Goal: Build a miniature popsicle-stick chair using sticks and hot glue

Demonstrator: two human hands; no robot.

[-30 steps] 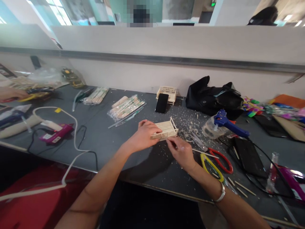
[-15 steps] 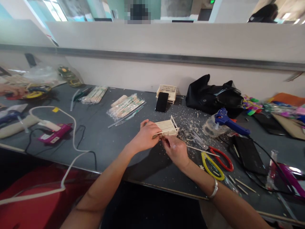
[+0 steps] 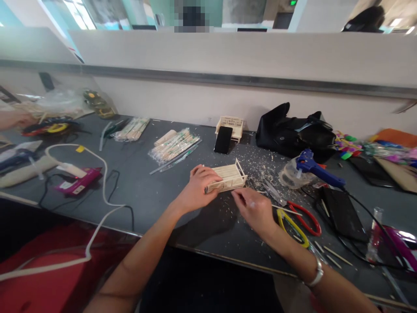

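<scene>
The left hand (image 3: 198,187) was closed around the near-left end of a small wooden stick frame (image 3: 228,177), fingers curled over its top and thumb at its side — a firm hold. The frame sat at the middle of the grey table (image 3: 143,191), low over the surface; whether it touched the surface could not be told. The right hand (image 3: 256,208) lay just near and right of the frame, fingers drawn together with the tips pinched; whether anything was held between them could not be told.

Wood shavings (image 3: 257,167) were scattered far and right of the frame. A pair of red-handled pliers (image 3: 304,217) and a yellow-handled tool (image 3: 291,226) lay just right of the right hand. A blue glue gun (image 3: 316,169) rested across a clear plastic container (image 3: 289,176), contents not discernible. Clear packets of wooden sticks (image 3: 174,145) lay far-left of the frame — sticks visible inside. A black phone (image 3: 223,140) leaned against a second wooden model (image 3: 232,125) near the back wall, a black bag (image 3: 293,134) to its right.
</scene>
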